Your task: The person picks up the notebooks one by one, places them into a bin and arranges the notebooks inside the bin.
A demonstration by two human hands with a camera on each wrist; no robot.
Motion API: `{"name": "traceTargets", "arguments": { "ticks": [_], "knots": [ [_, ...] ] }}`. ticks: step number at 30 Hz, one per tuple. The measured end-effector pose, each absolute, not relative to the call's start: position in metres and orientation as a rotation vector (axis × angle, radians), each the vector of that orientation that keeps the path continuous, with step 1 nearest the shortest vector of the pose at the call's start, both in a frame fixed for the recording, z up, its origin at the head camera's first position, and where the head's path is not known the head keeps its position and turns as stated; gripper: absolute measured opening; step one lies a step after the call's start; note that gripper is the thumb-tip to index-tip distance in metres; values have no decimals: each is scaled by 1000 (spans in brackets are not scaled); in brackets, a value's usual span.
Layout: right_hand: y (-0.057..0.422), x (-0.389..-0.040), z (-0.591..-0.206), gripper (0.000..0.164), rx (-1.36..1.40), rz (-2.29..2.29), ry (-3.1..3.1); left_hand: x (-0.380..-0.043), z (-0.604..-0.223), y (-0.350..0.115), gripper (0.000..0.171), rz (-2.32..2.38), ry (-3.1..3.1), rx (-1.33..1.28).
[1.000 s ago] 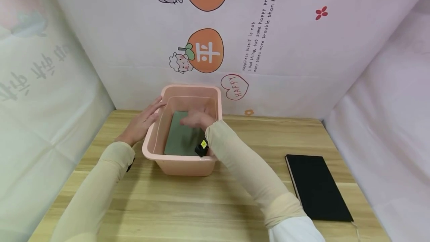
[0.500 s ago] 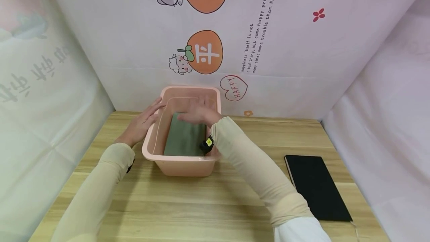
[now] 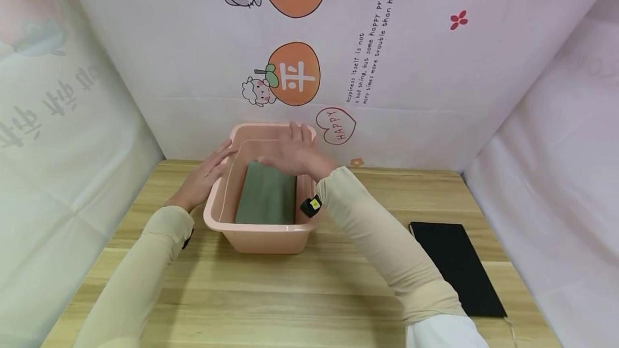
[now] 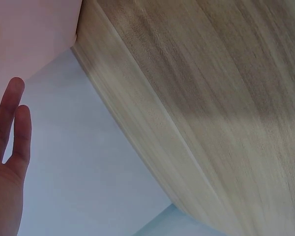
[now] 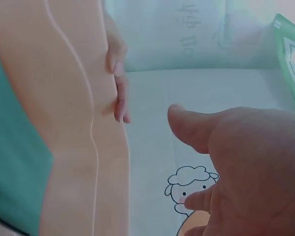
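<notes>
A pink plastic basin [image 3: 266, 240] stands on the wooden table against the back wall. Flat inside it lies a grey-green rectangular thing [image 3: 266, 197] that looks like a notebook. My left hand [image 3: 200, 176] rests against the basin's left rim with its fingers straight; the left wrist view shows two extended fingers [image 4: 20, 132]. Over the basin's back right part hovers my right hand [image 3: 297, 152], slightly blurred, fingers spread and holding nothing. In the right wrist view its thumb [image 5: 191, 125] is stretched out, and left-hand fingertips [image 5: 119, 83] show at the basin's edge.
A black notebook [image 3: 464, 273] with a ribbon lies on the table's right side. Printed white cloth walls [image 3: 411, 138] rise behind and on both sides. Bare wood [image 3: 271, 299] shows in front of the basin.
My right hand has risen from low inside the basin, moving back and to the right, and more of the grey-green thing shows. My left hand has stayed at the left rim.
</notes>
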State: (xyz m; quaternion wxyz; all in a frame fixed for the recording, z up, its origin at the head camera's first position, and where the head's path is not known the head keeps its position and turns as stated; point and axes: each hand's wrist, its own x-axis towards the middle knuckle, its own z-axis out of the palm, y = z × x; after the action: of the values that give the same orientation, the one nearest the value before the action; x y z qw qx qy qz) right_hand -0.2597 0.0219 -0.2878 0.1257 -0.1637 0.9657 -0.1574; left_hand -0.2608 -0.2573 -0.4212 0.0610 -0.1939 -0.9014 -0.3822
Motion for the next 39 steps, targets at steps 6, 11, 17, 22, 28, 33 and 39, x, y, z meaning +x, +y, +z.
{"name": "traceTargets", "arguments": {
  "ticks": [6,11,17,22,28,33,39],
  "knots": [
    [32,-258,-292,93,-530,-439,2865,-261,-421,-257,47,-1153,-2724,-582],
    [43,-255,-294,92,-572,-446,2896,-261,-421,-257,47,-1141,-2722,-589],
    [59,-250,-294,91,-601,-477,2907,-261,-422,-258,47,-1156,-2716,-591],
    [73,-248,-295,90,-608,-494,2924,-261,-422,-258,47,-1170,-2715,-587],
    [92,-245,-296,91,-619,-515,2942,-261,-421,-257,47,-1162,-2710,-592],
    [107,-241,-298,93,-600,-527,2958,-260,-422,-257,47,-1164,-2705,-592],
    [128,-237,-304,88,-574,-532,2979,-259,-422,-257,48,-1180,-2707,-579]
  ]
}}
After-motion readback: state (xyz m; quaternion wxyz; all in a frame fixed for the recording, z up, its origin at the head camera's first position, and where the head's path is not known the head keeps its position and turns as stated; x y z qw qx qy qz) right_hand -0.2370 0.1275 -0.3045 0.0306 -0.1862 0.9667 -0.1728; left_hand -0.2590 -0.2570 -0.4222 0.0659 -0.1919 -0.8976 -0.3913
